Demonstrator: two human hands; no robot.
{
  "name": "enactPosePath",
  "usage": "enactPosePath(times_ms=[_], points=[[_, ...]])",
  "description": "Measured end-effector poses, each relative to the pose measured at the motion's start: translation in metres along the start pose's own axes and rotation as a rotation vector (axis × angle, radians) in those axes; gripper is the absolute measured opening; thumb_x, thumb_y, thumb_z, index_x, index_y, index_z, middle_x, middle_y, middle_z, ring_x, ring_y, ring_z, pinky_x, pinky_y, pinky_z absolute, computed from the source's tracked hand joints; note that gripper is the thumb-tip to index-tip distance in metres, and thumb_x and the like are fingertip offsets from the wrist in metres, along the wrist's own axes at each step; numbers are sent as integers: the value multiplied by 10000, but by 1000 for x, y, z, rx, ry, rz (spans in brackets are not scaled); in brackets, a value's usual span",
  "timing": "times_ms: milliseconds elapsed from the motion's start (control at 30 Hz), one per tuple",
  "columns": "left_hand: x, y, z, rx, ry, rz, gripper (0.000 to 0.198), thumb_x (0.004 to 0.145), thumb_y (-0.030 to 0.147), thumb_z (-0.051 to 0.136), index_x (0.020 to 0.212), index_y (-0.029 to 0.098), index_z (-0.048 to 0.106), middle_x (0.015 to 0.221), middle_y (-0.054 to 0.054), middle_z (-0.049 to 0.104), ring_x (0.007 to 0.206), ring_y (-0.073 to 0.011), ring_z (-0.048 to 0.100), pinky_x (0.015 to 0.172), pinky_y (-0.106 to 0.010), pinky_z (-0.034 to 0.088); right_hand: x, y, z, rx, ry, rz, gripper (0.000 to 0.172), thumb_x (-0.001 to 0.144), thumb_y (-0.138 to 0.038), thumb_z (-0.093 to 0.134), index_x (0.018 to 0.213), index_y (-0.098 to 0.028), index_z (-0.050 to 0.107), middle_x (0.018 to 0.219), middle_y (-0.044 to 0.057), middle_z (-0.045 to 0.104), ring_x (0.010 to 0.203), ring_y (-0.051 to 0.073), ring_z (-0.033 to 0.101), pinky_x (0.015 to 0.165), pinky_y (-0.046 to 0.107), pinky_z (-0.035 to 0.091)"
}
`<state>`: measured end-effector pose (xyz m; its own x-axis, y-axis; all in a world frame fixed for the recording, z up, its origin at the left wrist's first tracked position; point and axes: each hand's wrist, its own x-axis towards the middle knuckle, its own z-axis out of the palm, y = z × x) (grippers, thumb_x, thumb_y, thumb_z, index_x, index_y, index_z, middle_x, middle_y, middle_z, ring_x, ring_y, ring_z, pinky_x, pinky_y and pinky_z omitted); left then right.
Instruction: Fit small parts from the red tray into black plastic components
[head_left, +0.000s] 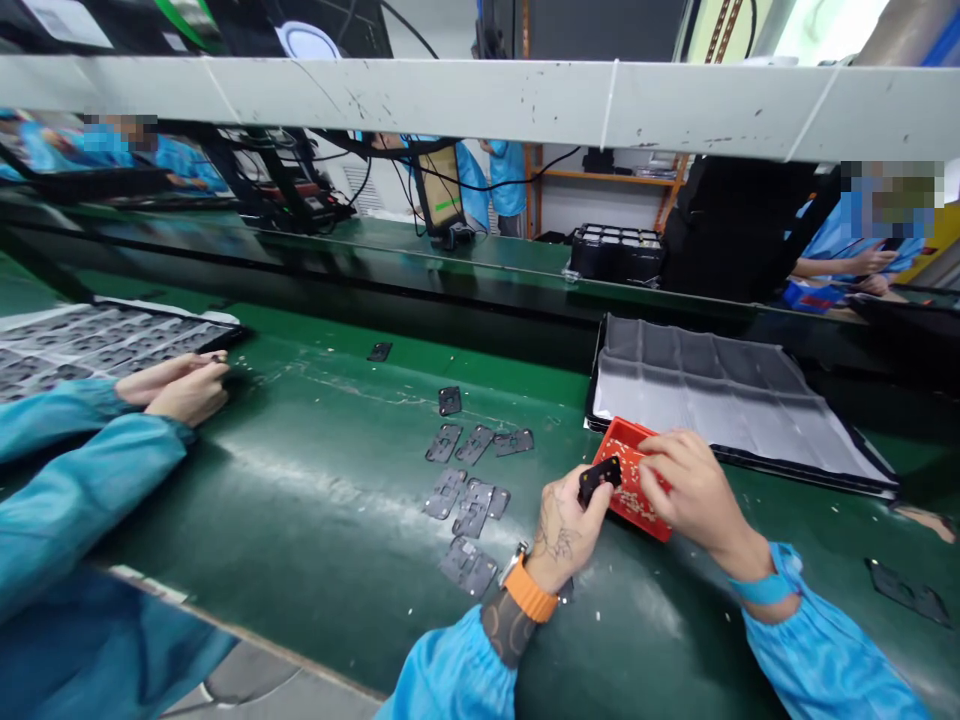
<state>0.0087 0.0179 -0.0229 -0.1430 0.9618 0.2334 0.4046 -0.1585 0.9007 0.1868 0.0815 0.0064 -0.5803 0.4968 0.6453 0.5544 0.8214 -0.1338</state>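
Left hand (568, 530), fingers closed, pinching a small black plate (600, 476) over the red tray (626, 480). Right hand (694, 490), fingers curled, fingertips on the tray, which rests on the green surface (322, 480) near loose plates (469, 490).

green workbench (315, 500), white overhead beam (480, 100)

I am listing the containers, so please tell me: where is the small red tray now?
In the head view the small red tray sits on the green belt, lower right of centre, between the left hand and right hand, just before the black tray.
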Motion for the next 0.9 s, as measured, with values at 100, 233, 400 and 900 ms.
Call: enactPosePath(times_ms=[100,233,400,900], points=[[0,0,-2,-34,30,-25,157,887,261,553,818,162,653,684,-8,629,626,-143,556,601,-240,360,-4,17,-3,-97,-77,174,300,942,-241,520,648,-182,516,755,72,641,736,233,564,738,420,426],[1,-4,-3,-146,4,-74,198,891,320,559,816,152,632,609,18,550,554,-124,489,556,-238,351,-5,13,-1,74,-169,370,163,920,-252,479,807,-178,569,732,48,633,688,213,573,710,392,439],[1,-6,-1,-432,-154,-152,310,887,447,571,910,139,601,523,67,445,431,-90,403,454,-215,323,0,-11,3,610,-204,569,333,927,-314,498,1215,-169,585,967,73,694,768,187,657,707,322,521],[-5,1,0,-659,-242,-265,341,878,454,539,1037,153,514,637,23,611,388,-78,520,376,-162,290,7,-35,13,1186,-91,1012,311,750,-428,696,818,-133,626,577,-31,528,467,78,418,451,197,322]])
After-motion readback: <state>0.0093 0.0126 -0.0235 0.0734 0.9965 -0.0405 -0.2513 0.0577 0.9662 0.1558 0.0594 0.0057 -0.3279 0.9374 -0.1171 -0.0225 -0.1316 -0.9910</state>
